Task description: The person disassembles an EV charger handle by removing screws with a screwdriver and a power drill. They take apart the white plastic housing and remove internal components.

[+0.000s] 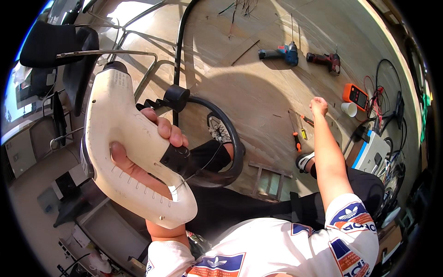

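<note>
The left hand [152,138] is wrapping its fingers around the grip of one big white charging-gun style connector [124,143], holding it up close at about 9 o'clock from the middle of the view. One thick black cable [230,138] is running out of its black collar, looping down past the person's knee and up toward 12 o'clock. The right hand [318,107] is stretching out toward 2 o'clock, curled into a loose fist; I can't tell if anything's in it.

On the wooden floor [258,92] I'm counting two power drills, a blue one [284,53] and a red one [326,61], both up around 1 o'clock. Two screwdrivers [299,131] are lying just beside the right forearm. One orange multimeter [356,96] and one white cup [349,109] are sitting near each other at 3 o'clock.
</note>
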The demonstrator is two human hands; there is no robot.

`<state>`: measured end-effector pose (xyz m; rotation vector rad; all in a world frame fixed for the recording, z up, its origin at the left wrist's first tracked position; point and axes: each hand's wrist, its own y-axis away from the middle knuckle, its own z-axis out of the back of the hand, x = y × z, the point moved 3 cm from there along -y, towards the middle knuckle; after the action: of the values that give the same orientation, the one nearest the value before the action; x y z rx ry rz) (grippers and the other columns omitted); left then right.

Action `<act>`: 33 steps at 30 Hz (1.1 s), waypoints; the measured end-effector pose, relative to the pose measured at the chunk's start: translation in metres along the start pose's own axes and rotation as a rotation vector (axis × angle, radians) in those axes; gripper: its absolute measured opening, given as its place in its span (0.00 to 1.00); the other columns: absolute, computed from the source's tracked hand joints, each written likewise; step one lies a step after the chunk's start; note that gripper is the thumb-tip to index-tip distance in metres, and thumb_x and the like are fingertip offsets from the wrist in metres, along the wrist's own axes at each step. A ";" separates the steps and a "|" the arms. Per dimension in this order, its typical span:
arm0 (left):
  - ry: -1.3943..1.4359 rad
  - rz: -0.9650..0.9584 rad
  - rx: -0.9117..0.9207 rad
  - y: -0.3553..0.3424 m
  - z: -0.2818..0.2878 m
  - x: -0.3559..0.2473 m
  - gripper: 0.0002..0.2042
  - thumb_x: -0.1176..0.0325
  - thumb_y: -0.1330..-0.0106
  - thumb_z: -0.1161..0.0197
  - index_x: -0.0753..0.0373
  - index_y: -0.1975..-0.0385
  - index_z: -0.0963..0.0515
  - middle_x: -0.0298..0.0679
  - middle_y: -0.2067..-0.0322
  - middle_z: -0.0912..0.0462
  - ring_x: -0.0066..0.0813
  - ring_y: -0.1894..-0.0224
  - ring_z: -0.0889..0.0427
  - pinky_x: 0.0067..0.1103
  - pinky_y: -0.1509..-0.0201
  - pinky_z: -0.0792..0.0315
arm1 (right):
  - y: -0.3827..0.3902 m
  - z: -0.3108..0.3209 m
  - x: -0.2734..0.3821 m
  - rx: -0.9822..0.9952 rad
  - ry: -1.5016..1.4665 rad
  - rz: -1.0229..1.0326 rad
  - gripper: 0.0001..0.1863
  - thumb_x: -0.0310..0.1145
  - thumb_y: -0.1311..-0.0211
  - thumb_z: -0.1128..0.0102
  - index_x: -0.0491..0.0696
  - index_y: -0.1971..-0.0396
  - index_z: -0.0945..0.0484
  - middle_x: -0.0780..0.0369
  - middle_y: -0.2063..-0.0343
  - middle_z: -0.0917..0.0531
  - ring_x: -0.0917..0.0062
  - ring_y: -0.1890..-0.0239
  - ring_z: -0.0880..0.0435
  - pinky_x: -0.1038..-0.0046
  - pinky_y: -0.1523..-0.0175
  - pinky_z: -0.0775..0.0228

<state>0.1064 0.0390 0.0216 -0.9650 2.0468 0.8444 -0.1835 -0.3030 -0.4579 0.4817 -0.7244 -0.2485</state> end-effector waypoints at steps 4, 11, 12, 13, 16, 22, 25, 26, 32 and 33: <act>0.115 0.045 0.132 0.005 0.008 -0.009 0.33 0.39 0.33 0.44 0.67 0.47 0.30 0.46 0.63 0.24 0.41 0.61 0.21 0.33 0.54 0.24 | 0.157 -0.008 0.174 0.445 -0.779 0.242 0.08 0.22 0.43 0.36 0.42 0.62 0.20 0.64 0.75 0.16 0.82 0.75 0.18 0.80 0.68 0.28; 0.334 0.152 0.375 -0.007 0.044 -0.006 0.27 0.50 0.37 0.37 0.65 0.46 0.29 0.47 0.58 0.21 0.46 0.55 0.21 0.38 0.45 0.25 | 0.465 0.097 0.304 0.900 -0.989 0.760 0.07 0.24 0.40 0.32 0.41 0.63 0.17 0.65 0.69 0.14 0.87 0.68 0.20 0.81 0.61 0.28; 0.352 0.140 0.388 -0.009 0.042 -0.004 0.27 0.51 0.38 0.38 0.65 0.47 0.29 0.47 0.58 0.20 0.45 0.55 0.20 0.37 0.46 0.24 | 0.470 0.090 0.300 0.915 -1.004 0.706 0.05 0.25 0.39 0.32 0.42 0.64 0.17 0.66 0.71 0.14 0.89 0.69 0.22 0.82 0.62 0.29; 0.344 0.136 0.429 -0.008 0.040 -0.004 0.27 0.50 0.37 0.39 0.66 0.47 0.28 0.47 0.59 0.20 0.45 0.55 0.19 0.36 0.47 0.24 | 0.476 0.093 0.300 0.822 -0.841 0.765 0.05 0.25 0.39 0.32 0.42 0.65 0.17 0.66 0.70 0.14 0.89 0.69 0.22 0.83 0.63 0.30; 0.298 0.118 0.513 -0.007 0.037 -0.005 0.26 0.48 0.35 0.43 0.66 0.49 0.28 0.48 0.60 0.19 0.45 0.56 0.18 0.36 0.52 0.22 | 0.483 0.095 0.290 0.798 -0.873 0.766 0.05 0.26 0.38 0.33 0.42 0.65 0.17 0.66 0.70 0.14 0.89 0.69 0.22 0.83 0.63 0.30; 0.262 0.108 0.424 -0.011 0.049 0.001 0.25 0.48 0.32 0.46 0.68 0.52 0.25 0.48 0.63 0.19 0.44 0.58 0.18 0.35 0.52 0.21 | 0.493 0.095 0.291 0.804 -1.006 0.780 0.08 0.27 0.38 0.32 0.39 0.63 0.18 0.64 0.71 0.14 0.87 0.69 0.18 0.83 0.62 0.27; 0.216 0.084 0.302 -0.013 0.052 0.002 0.25 0.47 0.32 0.47 0.67 0.53 0.26 0.48 0.65 0.18 0.44 0.59 0.18 0.35 0.55 0.21 | 0.493 0.094 0.292 0.778 -0.996 0.732 0.08 0.27 0.38 0.32 0.39 0.63 0.18 0.64 0.71 0.14 0.88 0.69 0.18 0.83 0.62 0.26; 0.198 0.074 0.285 -0.013 0.053 0.001 0.25 0.47 0.32 0.47 0.67 0.53 0.26 0.48 0.65 0.18 0.44 0.59 0.17 0.36 0.56 0.21 | 0.495 0.093 0.292 0.779 -0.993 0.746 0.08 0.27 0.38 0.32 0.39 0.63 0.18 0.63 0.71 0.14 0.88 0.70 0.18 0.84 0.63 0.26; 0.209 0.063 0.306 -0.015 0.051 0.006 0.26 0.45 0.32 0.48 0.67 0.53 0.26 0.48 0.64 0.19 0.44 0.60 0.17 0.36 0.56 0.20 | 0.500 0.098 0.294 0.897 -0.966 0.679 0.09 0.29 0.37 0.33 0.39 0.62 0.18 0.62 0.69 0.13 0.87 0.69 0.17 0.83 0.62 0.25; 0.220 0.072 0.295 -0.016 0.050 0.006 0.26 0.45 0.32 0.48 0.67 0.53 0.26 0.48 0.64 0.19 0.44 0.60 0.17 0.37 0.56 0.20 | 0.500 0.098 0.293 0.920 -0.953 0.650 0.11 0.29 0.38 0.32 0.38 0.60 0.18 0.62 0.67 0.13 0.86 0.67 0.17 0.82 0.60 0.25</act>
<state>0.1327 0.0684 -0.0140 -0.8528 2.3253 0.4679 -0.0114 -0.0150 0.0251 0.9724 -1.9005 0.5521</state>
